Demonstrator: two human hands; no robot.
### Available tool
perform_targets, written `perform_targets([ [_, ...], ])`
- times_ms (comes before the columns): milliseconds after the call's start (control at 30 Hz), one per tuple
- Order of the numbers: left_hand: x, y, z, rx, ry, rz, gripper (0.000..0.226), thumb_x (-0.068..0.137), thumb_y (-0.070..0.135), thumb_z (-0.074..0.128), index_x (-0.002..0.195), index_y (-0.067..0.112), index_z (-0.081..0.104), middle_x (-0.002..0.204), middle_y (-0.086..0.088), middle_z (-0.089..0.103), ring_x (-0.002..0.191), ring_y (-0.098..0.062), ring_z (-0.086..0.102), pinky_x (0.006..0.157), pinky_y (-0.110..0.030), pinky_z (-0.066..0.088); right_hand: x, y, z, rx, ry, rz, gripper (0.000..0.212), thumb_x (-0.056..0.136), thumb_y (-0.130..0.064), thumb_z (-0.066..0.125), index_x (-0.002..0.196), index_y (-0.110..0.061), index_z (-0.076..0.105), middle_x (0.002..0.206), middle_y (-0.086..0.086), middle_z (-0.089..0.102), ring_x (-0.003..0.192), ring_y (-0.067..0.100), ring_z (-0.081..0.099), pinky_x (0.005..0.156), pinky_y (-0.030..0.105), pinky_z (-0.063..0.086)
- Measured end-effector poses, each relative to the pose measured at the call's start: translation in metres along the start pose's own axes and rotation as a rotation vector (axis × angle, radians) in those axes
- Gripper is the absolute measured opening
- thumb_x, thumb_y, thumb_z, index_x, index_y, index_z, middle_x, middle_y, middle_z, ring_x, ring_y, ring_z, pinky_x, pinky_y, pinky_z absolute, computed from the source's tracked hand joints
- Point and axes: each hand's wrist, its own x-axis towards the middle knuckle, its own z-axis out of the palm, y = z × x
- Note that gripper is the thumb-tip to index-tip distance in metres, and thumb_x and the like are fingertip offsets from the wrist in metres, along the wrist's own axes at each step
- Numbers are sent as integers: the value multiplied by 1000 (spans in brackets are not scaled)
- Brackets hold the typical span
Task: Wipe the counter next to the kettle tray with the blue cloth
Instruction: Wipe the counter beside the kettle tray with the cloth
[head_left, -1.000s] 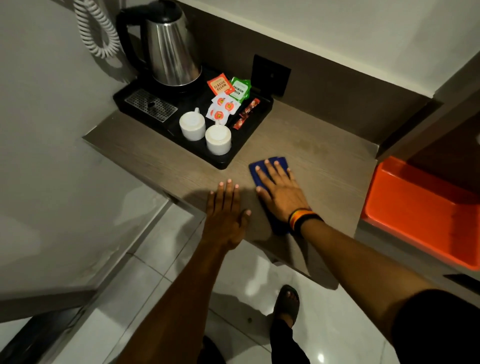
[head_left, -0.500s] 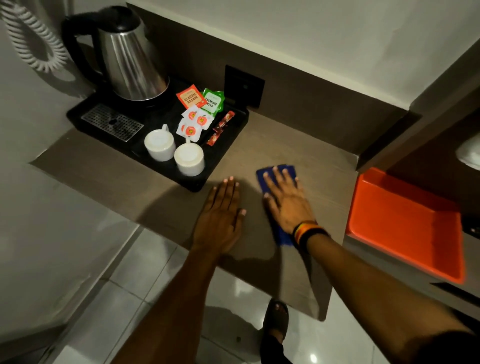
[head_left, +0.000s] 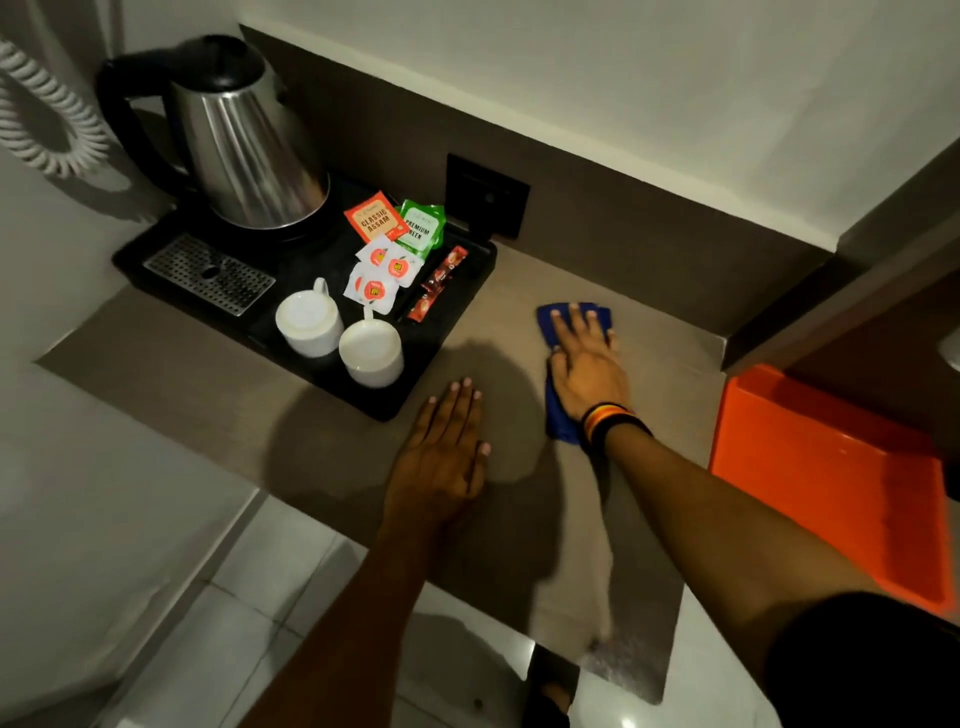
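The blue cloth (head_left: 558, 422) lies flat on the wood-grain counter (head_left: 660, 395), to the right of the black kettle tray (head_left: 441, 364). My right hand (head_left: 584, 364) presses down on the cloth with fingers spread, covering most of it; blue shows beyond the fingertips and beside the wrist. My left hand (head_left: 447, 452) rests flat on the counter near the tray's front right corner, fingers together, holding nothing. The steel kettle (head_left: 244, 150) stands at the back left of the tray.
On the tray are two white cups (head_left: 337, 335), tea and sugar sachets (head_left: 395, 244) and a metal drip grate (head_left: 208, 273). A dark wall socket (head_left: 487, 195) sits behind the tray. An orange tray (head_left: 826, 483) lies lower right. A coiled white cord (head_left: 41, 119) hangs left.
My right hand has slid the blue cloth away from me toward the back wall and rightward. The left hand stays flat on the counter. The view has shifted.
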Motion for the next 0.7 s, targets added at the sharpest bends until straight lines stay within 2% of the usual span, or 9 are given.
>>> perform_targets([
  [100,-1,5,-5,-15,-46,-15,68,104,38,28,163,5,22,171,-16,22,160,-26,17,130,-47,13,-52,-7,-3,-22,-113,-223,55,103,-32,33,157,-32,21,167,-6,10,154,17,3,123,41,-4],
  [167,0,5,-8,-2,-79,-13,69,104,40,21,164,7,14,173,-14,15,161,-24,10,131,-46,9,-86,14,-10,10,-135,-260,55,103,-35,31,157,-36,19,167,-10,8,154,13,0,124,42,-3],
  [233,0,5,-8,1,-77,-11,69,104,40,21,164,6,14,174,-14,14,161,-24,9,131,-46,10,-87,43,-16,30,-95,-216,56,101,-35,32,156,-36,22,167,-7,14,155,14,4,126,46,3],
  [300,-1,5,-5,-4,-39,-6,67,104,36,27,163,4,22,172,-16,21,160,-26,16,130,-48,16,-60,60,-17,7,-42,-109,57,99,-34,33,156,-33,26,167,0,20,155,21,10,125,50,8],
  [400,-2,2,0,-22,14,-5,63,105,32,38,160,3,31,169,-16,30,158,-27,24,128,-49,23,-2,49,-13,-25,14,36,59,97,-37,30,156,-28,27,167,5,20,154,28,14,124,50,9],
  [467,-4,1,3,-8,33,7,61,106,31,41,160,4,32,168,-16,32,158,-26,25,128,-49,23,22,29,-4,-40,22,66,60,97,-37,30,156,-27,27,167,5,19,154,28,13,124,50,8],
  [567,-2,1,-1,13,-2,-7,62,105,32,37,161,4,30,169,-16,30,159,-26,23,129,-49,21,2,-6,6,-14,-15,-83,59,97,-33,34,156,-26,29,166,5,22,154,28,15,125,50,10],
  [700,-1,9,-11,41,-94,-24,67,105,37,23,164,5,18,173,-16,17,161,-25,12,131,-47,12,-95,-4,-1,22,-133,-317,56,101,-32,40,155,-35,26,167,-7,15,155,18,6,126,47,4],
])
